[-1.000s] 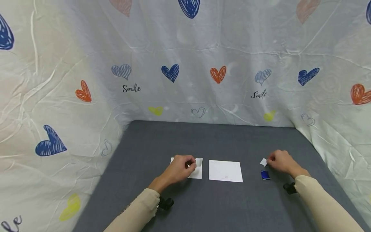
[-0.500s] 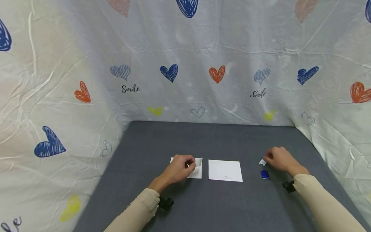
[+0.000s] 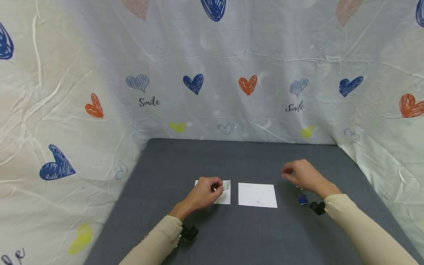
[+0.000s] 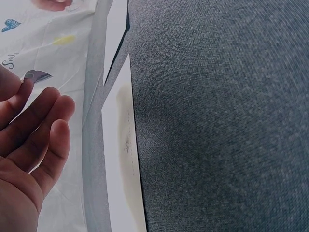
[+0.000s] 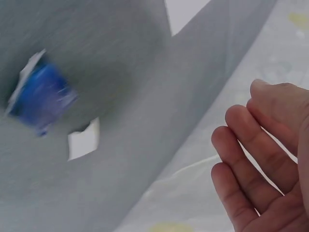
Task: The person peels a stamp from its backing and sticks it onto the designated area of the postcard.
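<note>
Thin film piece (image 4: 39, 76), partly see-through by the look of it, is pinched between thumb and index finger of the left hand (image 3: 206, 192), above the left white card (image 3: 224, 199) on the bench (image 3: 245, 235). Nothing shows in the grasp of the right hand (image 3: 303, 175); its fingers bend loosely above the bench, near the blue packet (image 5: 46, 96) and white scrap (image 5: 84, 143). Being so slight, the film could slip if the pinch eases, or crease or cling to skin. Left card, right white card (image 3: 257, 195) and scrap seem light and unfixed, so a low sweep of fingers or sleeve (image 3: 341, 206) might drag them askew.
</note>
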Demonstrator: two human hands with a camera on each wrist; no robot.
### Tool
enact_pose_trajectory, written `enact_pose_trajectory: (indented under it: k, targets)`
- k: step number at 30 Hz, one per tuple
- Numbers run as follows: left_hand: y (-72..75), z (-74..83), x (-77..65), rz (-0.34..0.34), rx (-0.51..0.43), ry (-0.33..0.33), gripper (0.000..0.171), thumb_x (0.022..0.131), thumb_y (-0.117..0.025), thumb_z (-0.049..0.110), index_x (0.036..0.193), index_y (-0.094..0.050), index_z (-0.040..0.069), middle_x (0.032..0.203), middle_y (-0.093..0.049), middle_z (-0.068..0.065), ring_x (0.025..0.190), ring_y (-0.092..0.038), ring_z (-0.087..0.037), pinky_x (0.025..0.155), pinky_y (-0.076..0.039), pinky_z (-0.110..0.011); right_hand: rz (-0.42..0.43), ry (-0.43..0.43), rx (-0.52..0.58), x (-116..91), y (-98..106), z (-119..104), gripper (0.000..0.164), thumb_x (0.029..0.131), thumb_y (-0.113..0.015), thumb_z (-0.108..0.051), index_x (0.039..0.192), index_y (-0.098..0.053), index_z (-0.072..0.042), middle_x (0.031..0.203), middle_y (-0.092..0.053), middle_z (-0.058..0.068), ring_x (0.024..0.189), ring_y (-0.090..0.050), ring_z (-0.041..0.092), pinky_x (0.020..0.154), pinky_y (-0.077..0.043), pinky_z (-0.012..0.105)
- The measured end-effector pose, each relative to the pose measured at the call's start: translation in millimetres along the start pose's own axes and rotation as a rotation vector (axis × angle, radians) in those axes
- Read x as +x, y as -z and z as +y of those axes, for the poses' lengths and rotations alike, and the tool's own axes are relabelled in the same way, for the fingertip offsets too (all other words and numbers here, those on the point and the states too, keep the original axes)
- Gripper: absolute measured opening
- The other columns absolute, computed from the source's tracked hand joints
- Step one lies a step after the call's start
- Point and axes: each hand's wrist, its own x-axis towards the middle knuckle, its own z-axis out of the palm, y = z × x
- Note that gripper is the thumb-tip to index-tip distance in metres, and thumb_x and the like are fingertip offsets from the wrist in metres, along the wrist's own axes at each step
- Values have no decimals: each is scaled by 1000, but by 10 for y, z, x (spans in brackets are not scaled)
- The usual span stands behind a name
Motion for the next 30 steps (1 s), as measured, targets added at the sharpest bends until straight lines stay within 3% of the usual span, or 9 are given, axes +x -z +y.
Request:
enact_pose_trajectory:
  k: [16, 30]
  targets:
    - [14, 33, -4, -7, -12, -4, 12, 101, -66, 10, 96, -77, 10, 84, -73, 4, 72, -57, -2, 67, -49, -21, -28, 100, 25, 221, 25, -543, 23, 92, -89, -16, 113, -86, -8, 110, -85, 6, 102, -81, 30, 88, -64, 48]
    - [3, 64, 2, -7, -12, -7, 12, 100, -66, 10, 96, -77, 10, 86, -75, 3, 73, -59, -1, 69, -51, -22, -26, 234, 32, 344, -208, -923, 20, 92, -89, -17, 111, -87, -12, 109, -85, 1, 100, -81, 24, 87, -64, 43]
